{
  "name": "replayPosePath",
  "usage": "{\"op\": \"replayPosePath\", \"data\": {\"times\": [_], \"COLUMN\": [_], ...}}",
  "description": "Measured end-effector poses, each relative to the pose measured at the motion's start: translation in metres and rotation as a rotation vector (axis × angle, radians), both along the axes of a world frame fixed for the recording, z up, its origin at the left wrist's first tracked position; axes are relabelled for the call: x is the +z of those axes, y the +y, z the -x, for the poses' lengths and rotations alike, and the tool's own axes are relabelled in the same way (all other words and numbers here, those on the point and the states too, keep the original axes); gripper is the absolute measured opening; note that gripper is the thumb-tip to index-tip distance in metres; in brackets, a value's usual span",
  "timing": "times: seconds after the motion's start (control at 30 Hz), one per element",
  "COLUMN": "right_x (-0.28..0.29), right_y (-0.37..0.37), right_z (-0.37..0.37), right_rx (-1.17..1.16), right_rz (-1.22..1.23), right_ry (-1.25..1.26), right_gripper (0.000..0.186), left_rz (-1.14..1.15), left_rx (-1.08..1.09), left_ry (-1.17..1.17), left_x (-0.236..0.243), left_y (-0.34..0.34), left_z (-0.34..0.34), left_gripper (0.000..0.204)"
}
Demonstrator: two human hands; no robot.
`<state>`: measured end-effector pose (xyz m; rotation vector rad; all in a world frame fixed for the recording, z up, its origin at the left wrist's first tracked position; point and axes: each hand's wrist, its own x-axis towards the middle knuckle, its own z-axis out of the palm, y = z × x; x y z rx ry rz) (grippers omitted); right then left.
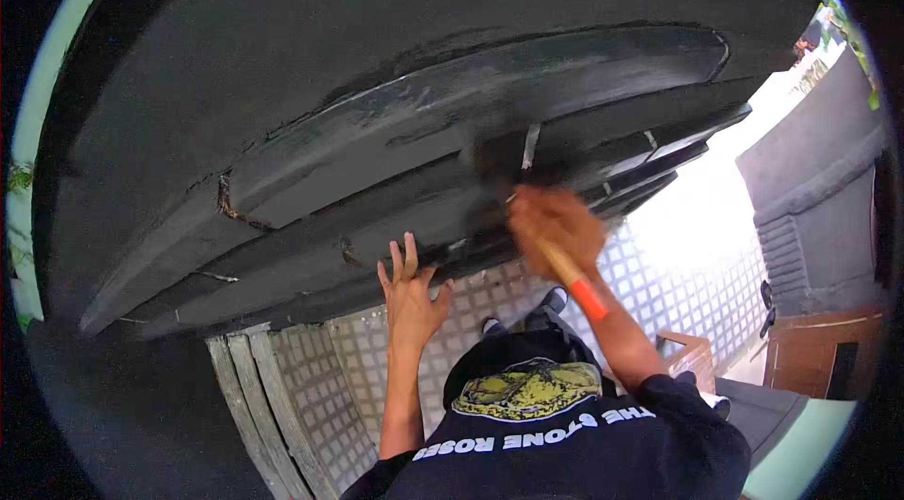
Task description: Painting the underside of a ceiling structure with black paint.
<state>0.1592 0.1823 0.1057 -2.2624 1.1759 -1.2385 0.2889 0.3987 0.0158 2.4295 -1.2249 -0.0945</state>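
My right hand [557, 232] is closed around the pale wooden handle of a paintbrush [567, 269], whose rear end is orange. The brush head is smeared by motion and lies against the dark grey stepped moulding [377, 185] above my hands. Pale unpainted-looking streaks [531, 147] show on the moulding close to the brush. Lower and to the left, my left hand [412, 300] has its fingers spread, with the fingertips at the lower edge of the moulding. It holds nothing, and whether it presses on the surface I cannot tell.
Below lies a tiled floor [452, 312] with a square pattern, where my shoes show. Weathered grey planks [254, 406] stand at the lower left. On the right are a brown wooden piece [692, 359], a brown cabinet-like box [815, 354] and a grey wall [819, 152].
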Motion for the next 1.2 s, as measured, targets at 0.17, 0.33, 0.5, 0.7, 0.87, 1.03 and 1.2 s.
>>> {"op": "replayPosePath", "data": {"times": [0.17,0.33,0.5,0.7,0.87,1.03,1.2], "right_x": [-0.007,-0.014,-0.012,-0.018,-0.027,-0.028,-0.002], "right_y": [-0.06,-0.034,0.034,0.037,0.037,0.013,-0.025], "right_z": [0.026,-0.001,-0.036,-0.01,0.01,0.029,0.049], "right_rx": [-0.113,0.039,0.745,0.648,0.787,0.991,1.202], "right_rz": [0.326,0.379,0.376,0.039,-0.158,-0.098,0.084], "right_ry": [-0.498,-0.486,-0.501,-0.456,-0.317,-0.202,-0.095], "right_gripper": [0.023,0.022,0.019,0.028,0.032,0.056,0.053], "left_rz": [0.06,0.045,0.116,0.685,0.833,0.881,0.962], "left_rx": [-0.028,-0.03,0.047,0.2,0.173,0.274,0.38], "left_ry": [0.069,0.061,0.036,0.182,-0.021,-0.1,-0.12], "left_x": [0.004,0.008,0.008,0.042,0.046,0.04,0.051], "left_y": [0.001,-0.006,-0.013,-0.042,-0.085,-0.104,-0.12], "left_z": [-0.004,-0.004,-0.007,0.069,0.098,0.098,0.108], "left_gripper": [0.037,0.037,0.041,0.057,0.059,0.044,0.037]}}
